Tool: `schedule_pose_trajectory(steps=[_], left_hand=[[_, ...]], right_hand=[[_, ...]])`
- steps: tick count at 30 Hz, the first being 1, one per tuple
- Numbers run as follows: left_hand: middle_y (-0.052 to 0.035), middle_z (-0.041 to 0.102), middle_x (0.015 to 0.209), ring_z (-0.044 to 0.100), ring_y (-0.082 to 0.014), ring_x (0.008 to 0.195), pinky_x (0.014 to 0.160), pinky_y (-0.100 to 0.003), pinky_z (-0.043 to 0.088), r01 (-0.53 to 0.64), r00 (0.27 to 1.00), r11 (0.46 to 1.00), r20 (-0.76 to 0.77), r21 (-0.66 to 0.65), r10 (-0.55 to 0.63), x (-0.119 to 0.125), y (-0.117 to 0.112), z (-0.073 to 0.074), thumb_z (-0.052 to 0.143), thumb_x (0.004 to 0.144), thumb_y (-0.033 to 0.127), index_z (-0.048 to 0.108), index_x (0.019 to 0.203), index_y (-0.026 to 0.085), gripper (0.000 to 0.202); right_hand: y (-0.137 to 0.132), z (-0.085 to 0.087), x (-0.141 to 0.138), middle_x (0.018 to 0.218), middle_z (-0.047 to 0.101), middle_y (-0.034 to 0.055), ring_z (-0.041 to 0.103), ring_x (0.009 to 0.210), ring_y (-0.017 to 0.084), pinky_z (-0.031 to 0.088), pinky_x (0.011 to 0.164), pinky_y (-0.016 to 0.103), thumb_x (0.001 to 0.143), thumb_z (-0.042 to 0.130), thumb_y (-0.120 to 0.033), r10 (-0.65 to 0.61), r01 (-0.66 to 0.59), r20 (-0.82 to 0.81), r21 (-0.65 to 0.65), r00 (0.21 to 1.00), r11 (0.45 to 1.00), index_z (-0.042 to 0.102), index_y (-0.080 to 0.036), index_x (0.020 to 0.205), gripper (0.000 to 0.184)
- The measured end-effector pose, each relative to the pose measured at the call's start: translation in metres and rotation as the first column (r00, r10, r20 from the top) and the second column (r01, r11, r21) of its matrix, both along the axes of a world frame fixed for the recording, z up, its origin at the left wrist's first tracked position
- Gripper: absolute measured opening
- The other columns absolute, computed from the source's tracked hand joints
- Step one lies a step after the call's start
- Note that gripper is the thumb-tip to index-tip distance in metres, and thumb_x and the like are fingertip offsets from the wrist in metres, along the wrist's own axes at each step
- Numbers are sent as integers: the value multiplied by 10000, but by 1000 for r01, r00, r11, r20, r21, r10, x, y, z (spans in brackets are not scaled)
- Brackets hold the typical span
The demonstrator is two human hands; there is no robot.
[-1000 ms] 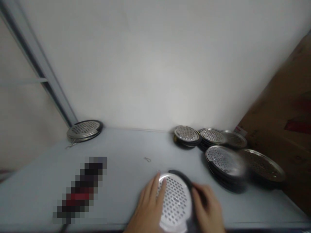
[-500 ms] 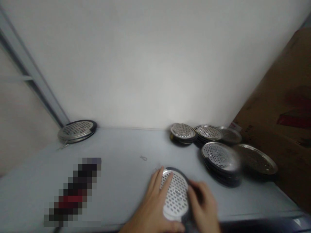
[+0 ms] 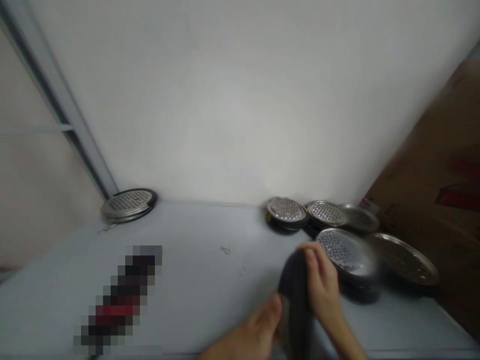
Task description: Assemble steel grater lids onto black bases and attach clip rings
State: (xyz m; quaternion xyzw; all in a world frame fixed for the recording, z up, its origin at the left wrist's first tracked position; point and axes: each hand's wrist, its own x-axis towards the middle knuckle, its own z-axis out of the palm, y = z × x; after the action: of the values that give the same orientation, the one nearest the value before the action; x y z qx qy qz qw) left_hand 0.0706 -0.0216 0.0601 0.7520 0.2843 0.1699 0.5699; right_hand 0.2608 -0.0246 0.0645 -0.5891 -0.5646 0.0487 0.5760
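My left hand (image 3: 258, 327) and my right hand (image 3: 322, 282) hold a round perforated steel disc with a black rim (image 3: 296, 300) upright, almost edge-on, so its dark side faces me and its holes are hidden. My right fingers grip its upper edge, and my left hand holds its lower part. Just beyond my right hand stands a stack of similar discs (image 3: 343, 250), blurred at its right side. Further stacks (image 3: 287, 210) (image 3: 326, 213) lie along the back of the pale table (image 3: 195, 280).
A single disc stack (image 3: 127, 205) lies at the far left corner. A pixelated dark and red object (image 3: 120, 300) lies on the table's left side. A small wire loop (image 3: 225, 250) lies mid-table. A cardboard box (image 3: 423, 200) fills the right side, and a white wall rises behind.
The disc lay nearly flat between my hands with its holes showing. Now it is raised upright and turned edge-on, and my hands have moved apart vertically around it.
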Motion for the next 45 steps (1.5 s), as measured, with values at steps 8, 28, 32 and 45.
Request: schedule_pose_trajectory(steps=[8,28,32,45], left_hand=[[-151,543,1514,401,-306,1472,1222,-564,290,-214,810,668,-253,712,529,-42,80,-32,322,973,81,551,1434,132,517],[-74,694,860,654,-252,834,797,-349,469,-295,847,822,-264,488,461,-100,96,-40,506,854,219,628,829,198,127],[-62,702,820,653,-250,804,779,-345,469,-371,856,833,-196,410,478,-87,84,-28,527,872,304,659,831,199,174],[-41,686,874,667,-173,862,820,-242,502,-58,990,982,134,181,34,-52,34,12,537,977,255,724,829,216,242]], right_hand=[[76,-33,3,700,619,35,555,659,195,395,655,299,979,456,-504,-4,30,96,-268,995,963,561,-208,698,422],[-15,-23,-18,846,688,47,639,841,219,461,778,285,972,554,-450,13,-43,-138,-213,990,976,670,-203,845,301],[-24,-17,-31,843,704,51,641,824,212,463,741,275,952,586,-460,79,-135,-216,-261,973,956,693,-196,844,305],[-21,-23,-52,597,633,-24,557,541,91,413,542,200,707,868,-454,336,-790,-761,-355,555,500,774,-128,770,345]])
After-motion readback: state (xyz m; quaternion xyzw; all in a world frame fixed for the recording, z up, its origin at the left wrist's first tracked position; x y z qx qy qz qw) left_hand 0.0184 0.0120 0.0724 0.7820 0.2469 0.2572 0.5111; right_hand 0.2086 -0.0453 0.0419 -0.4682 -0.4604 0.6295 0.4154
